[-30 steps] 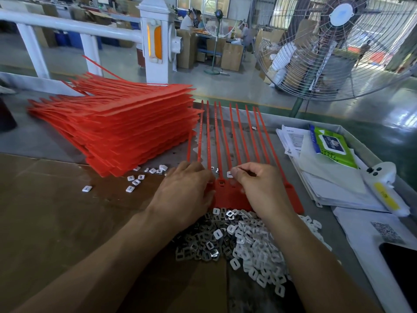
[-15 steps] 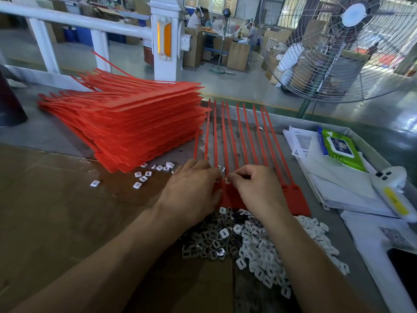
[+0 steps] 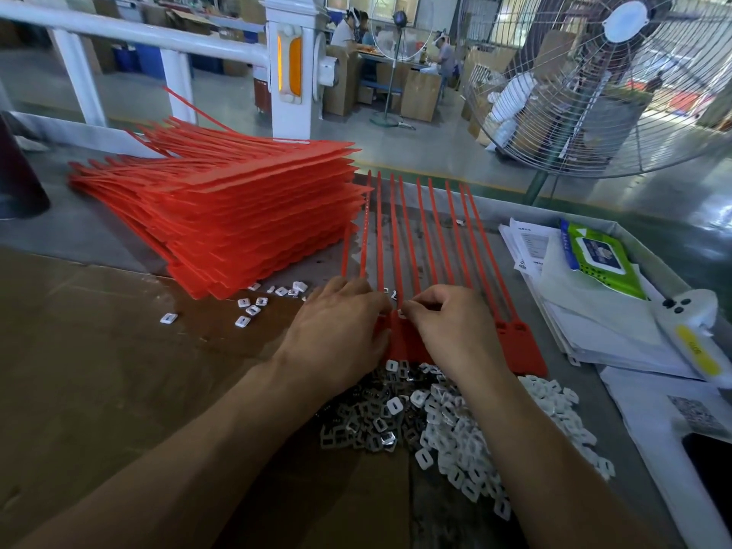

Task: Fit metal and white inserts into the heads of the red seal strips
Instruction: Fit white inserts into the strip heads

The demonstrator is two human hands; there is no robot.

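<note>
A row of red seal strips [image 3: 431, 235] lies on the table, tails pointing away, their flat heads [image 3: 523, 350] near me. My left hand [image 3: 336, 330] lies over the left heads, fingers curled down onto them. My right hand [image 3: 451, 326] pinches a small white insert at a head in the middle of the row, fingertips close to the left hand's. In front of the heads sits a pile of metal inserts [image 3: 364, 422] and white inserts [image 3: 467, 437]. What the left fingers hold is hidden.
A tall stack of red seal strips [image 3: 245, 215] stands at the left rear, with loose white inserts [image 3: 253, 307] scattered before it. Papers [image 3: 594, 311], a green wipes pack [image 3: 598, 255] and a white handheld device [image 3: 697, 334] lie at the right. A large fan [image 3: 618, 81] stands beyond the table.
Both hands stay on the strip heads; the right fingertips have closed in toward the left hand at the middle head. The camera has shifted slightly.
</note>
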